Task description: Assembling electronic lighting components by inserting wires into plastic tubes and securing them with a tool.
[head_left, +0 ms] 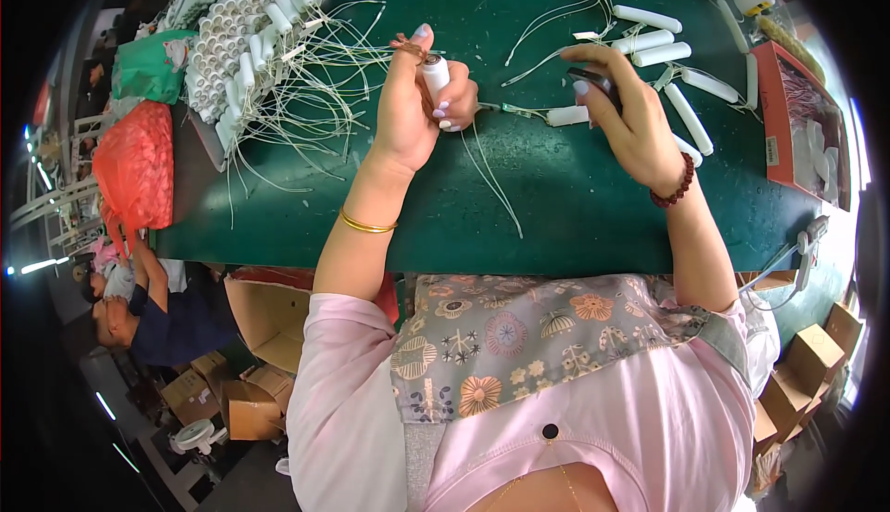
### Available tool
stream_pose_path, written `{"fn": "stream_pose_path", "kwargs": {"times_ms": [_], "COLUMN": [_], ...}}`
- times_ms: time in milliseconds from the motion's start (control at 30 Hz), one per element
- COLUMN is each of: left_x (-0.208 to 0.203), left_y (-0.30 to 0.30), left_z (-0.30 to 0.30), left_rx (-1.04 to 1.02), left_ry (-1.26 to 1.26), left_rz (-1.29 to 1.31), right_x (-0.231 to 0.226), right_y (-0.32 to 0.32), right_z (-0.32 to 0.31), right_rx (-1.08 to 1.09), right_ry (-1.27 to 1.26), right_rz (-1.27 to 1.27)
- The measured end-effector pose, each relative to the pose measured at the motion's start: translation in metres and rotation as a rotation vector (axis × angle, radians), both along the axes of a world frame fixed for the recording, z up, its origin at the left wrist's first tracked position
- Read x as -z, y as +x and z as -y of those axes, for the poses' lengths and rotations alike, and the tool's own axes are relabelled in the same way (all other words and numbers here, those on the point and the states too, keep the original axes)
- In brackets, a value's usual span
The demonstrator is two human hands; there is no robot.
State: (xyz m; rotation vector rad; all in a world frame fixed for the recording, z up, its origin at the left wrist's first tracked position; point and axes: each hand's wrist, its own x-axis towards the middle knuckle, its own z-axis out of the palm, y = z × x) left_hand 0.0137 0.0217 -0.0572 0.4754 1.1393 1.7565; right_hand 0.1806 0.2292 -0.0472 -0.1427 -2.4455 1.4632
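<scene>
My left hand (408, 118) is closed round a short white cylinder (435, 76), its open end facing up. A reddish-brown string-like loop (408, 46) is wound about the raised left thumb, and thin white wires (491, 183) trail below this hand. A small dark object (598, 81) sits between the thumb and fingers of my right hand (644, 132); its kind I cannot make out. Beside the right fingertips a white tube (567, 116) lies on the table, with a wire leading left from it toward my left hand.
The green table (445, 243) carries a tray (209, 137) of several white cylinders with tangled wires at left. More white tubes (688, 118) lie at right, near a red box (788, 123). A red bag (137, 164) and a green bag (148, 65) stand at the left edge; another person (176, 317) is beyond.
</scene>
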Motion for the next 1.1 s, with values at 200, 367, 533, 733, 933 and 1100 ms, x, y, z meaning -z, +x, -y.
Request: {"fn": "stream_pose_path", "kwargs": {"times_ms": [200,367,533,733,933,1100], "left_x": [-0.002,-0.008,-0.011,-0.011,-0.01,-0.009], "left_y": [-0.001,-0.006,-0.009,-0.008,-0.01,-0.01], "left_z": [0.005,0.011,0.014,0.014,0.015,0.013], "left_rx": [-0.115,-0.245,-0.324,-0.327,-0.262,-0.163], "left_ry": [-0.075,-0.054,-0.03,-0.014,0.008,0.017], "left_rz": [-0.038,0.009,-0.052,-0.077,-0.055,-0.022], "right_x": [0.013,-0.001,0.004,0.008,0.015,0.015], "right_y": [-0.004,0.001,0.007,0.0,-0.002,-0.002], "right_z": [0.005,0.01,0.02,0.023,0.021,0.02], "right_rx": [-0.072,-0.07,-0.093,-0.111,-0.088,-0.105], "right_ry": [-0.025,-0.096,0.012,0.072,0.043,0.064], "right_rz": [-0.049,0.122,0.079,0.063,-0.006,0.071]}}
